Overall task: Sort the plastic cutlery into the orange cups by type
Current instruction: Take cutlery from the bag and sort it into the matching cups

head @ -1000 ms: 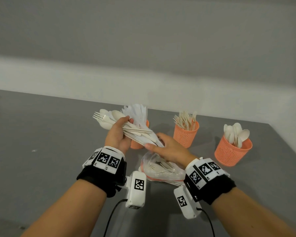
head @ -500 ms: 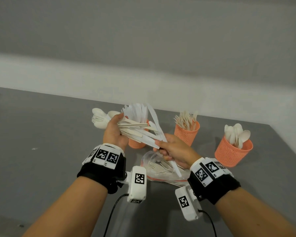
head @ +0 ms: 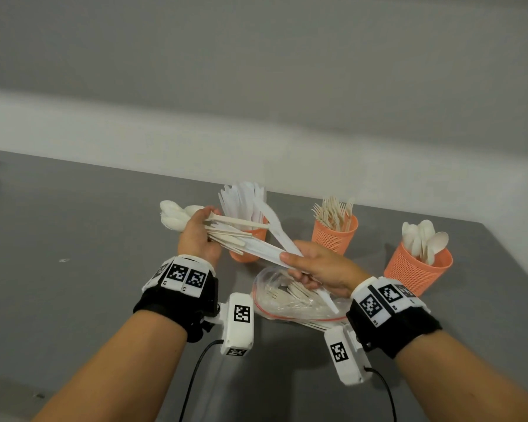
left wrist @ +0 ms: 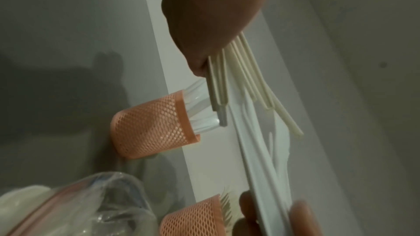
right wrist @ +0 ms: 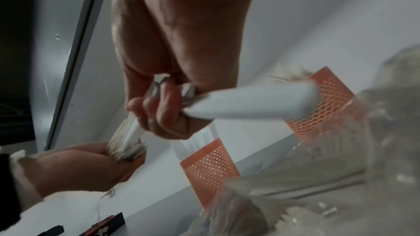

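My left hand (head: 197, 236) grips a bundle of mixed cutlery (head: 226, 231), spoon bowls to the left and handles to the right. My right hand (head: 305, 263) curls round a white knife (head: 273, 226) that slants up from it, blade toward the knife cup (head: 250, 243). Its thumb also rests on another white knife (head: 256, 248) reaching back into the bundle. The fork cup (head: 334, 237) and spoon cup (head: 418, 274) stand to the right. In the right wrist view the fingers (right wrist: 159, 112) wrap the knife handle (right wrist: 250, 101). The left wrist view shows the bundle's handles (left wrist: 240, 78).
A clear plastic bag (head: 287, 300) with more cutlery lies on the grey table (head: 73, 223) under my right hand. The white wall base runs right behind the cups. The table's right edge is close to the spoon cup. Wrist camera cables hang near the front edge.
My right hand went from touching the bundle's handle ends to gripping a white knife. It has drawn the knife out to the right and tilted it upward. The left hand shifted slightly.
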Demonstrator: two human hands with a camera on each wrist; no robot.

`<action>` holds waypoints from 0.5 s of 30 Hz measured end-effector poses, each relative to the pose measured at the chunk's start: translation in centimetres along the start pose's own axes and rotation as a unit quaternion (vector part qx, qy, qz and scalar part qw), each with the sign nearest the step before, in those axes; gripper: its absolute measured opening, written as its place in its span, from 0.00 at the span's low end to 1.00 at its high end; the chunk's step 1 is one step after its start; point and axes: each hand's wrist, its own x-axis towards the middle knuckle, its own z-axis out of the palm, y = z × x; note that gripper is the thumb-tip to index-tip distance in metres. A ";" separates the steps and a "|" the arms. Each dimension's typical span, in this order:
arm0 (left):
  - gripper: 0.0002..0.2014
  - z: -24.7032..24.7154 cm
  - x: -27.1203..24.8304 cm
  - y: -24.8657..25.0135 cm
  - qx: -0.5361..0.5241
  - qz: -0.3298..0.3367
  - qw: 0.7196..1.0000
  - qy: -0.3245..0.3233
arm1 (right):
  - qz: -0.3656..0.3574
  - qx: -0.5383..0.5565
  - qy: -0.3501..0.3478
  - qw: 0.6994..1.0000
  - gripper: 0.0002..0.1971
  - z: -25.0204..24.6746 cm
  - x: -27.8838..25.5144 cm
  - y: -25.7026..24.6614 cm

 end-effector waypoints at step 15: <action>0.09 -1.7 3.0 3.2 -0.077 0.053 0.996 0.008 | 0.071 0.050 -0.113 0.990 0.10 -0.2 1.5 0.9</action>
